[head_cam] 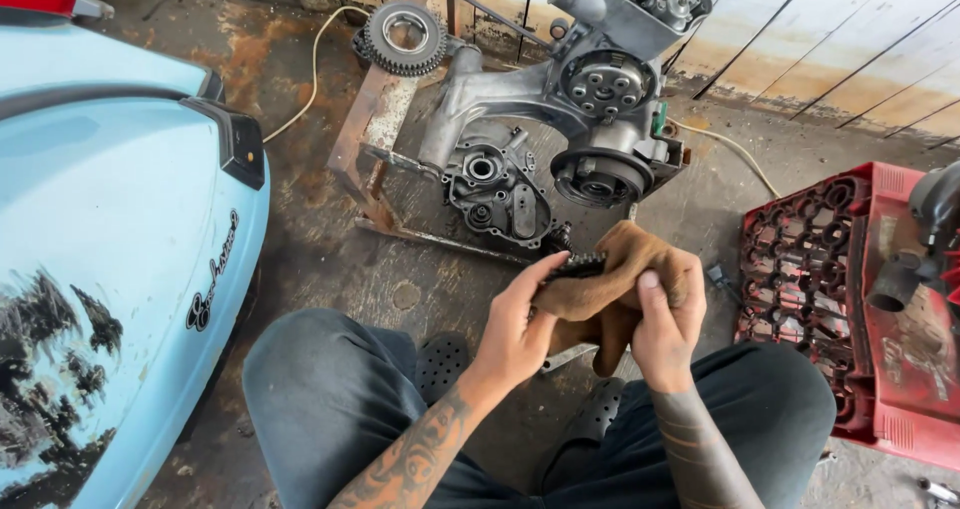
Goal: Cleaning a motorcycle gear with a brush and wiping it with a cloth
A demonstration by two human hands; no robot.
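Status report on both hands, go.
Left hand and right hand grip brown rag around small dark toothed part. Engine casing ahead. Nothing obstructing.

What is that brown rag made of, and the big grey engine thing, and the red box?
The brown rag in both hands looks like soft cloth, maybe suede: it folds and looks fuzzy. The grey engine casing seems cast metal, likely aluminium: dull silver, with greasy marks. The red crate looks like moulded plastic, with a neat grid of holes and scuffed dirt.
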